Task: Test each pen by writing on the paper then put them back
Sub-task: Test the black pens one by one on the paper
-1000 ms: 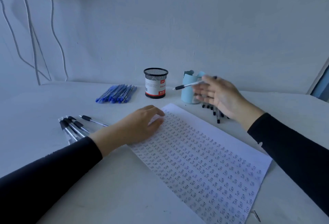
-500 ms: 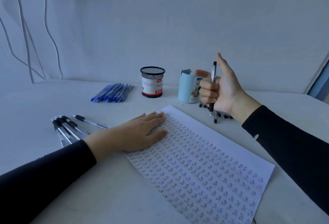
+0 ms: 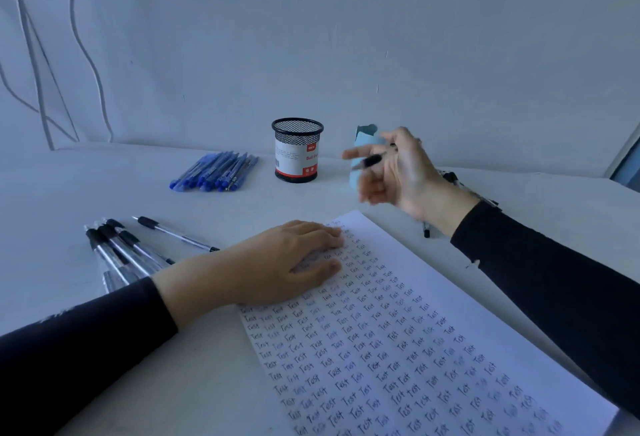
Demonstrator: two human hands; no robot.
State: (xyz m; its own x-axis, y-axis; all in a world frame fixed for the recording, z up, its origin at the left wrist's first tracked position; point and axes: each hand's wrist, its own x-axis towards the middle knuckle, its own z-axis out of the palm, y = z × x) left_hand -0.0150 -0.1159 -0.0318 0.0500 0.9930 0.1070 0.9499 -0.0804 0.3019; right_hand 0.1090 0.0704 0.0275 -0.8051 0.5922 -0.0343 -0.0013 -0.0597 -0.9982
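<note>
A white sheet of paper (image 3: 433, 314) covered with rows of the word "Test" lies slanted on the table. My left hand (image 3: 277, 262) rests flat on its upper left corner, fingers straight. My right hand (image 3: 398, 172) is raised above the table beyond the paper's top corner and holds a black pen (image 3: 369, 161) between thumb and fingers, tip pointing left; the hand is blurred. Several black pens (image 3: 117, 248) lie at the left. More black pens (image 3: 450, 179) lie behind my right wrist, mostly hidden.
A black mesh pen cup (image 3: 297, 151) with a red-and-white label stands at the back centre. A light blue holder (image 3: 363, 144) stands behind my right hand. A bunch of blue pens (image 3: 214, 172) lies left of the cup. White cables (image 3: 41, 64) hang on the wall.
My right hand has gone from a fist holding the pen upright to a looser hold with the pen turned sideways, tip to the left. My left hand stays on the paper.
</note>
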